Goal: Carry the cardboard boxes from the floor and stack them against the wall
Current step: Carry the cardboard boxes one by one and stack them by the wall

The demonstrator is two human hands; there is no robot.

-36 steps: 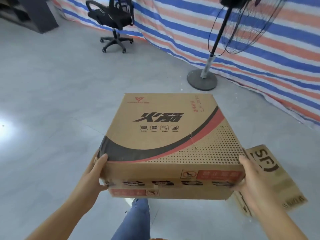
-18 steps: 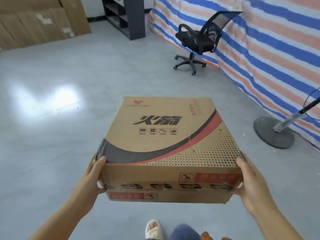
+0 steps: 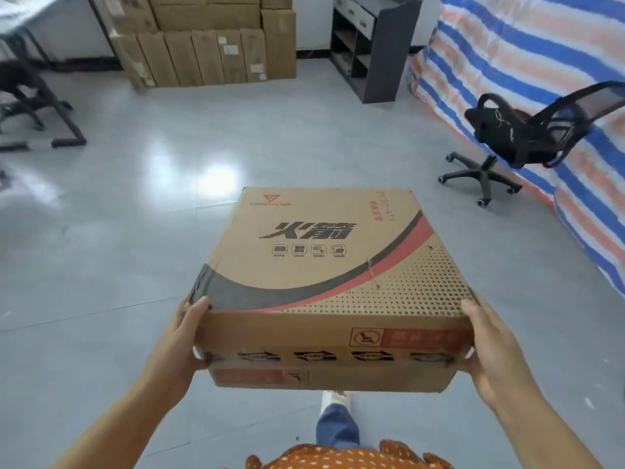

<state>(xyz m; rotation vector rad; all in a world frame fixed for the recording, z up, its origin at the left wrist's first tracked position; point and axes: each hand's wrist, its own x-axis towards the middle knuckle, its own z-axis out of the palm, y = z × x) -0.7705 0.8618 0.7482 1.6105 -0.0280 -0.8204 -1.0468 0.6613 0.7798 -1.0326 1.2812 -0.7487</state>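
A printed cardboard box [image 3: 324, 275] is held off the floor [image 3: 118, 231], clamped between the left hand [image 3: 184, 336] and the right hand [image 3: 492, 350], each closed on a near corner with the thumb on the top edge and the fingers, mostly hidden, wrapped to the side and underneath. The box extends forward and away from both grips, so most of its bulk lies beyond the hands and is best kept level and drawn close to the body while carried. The stack of cardboard boxes [image 3: 206, 38] against the far wall lies well ahead; a straight path should be kept, well apart from the office chair [image 3: 514, 137] on the right.
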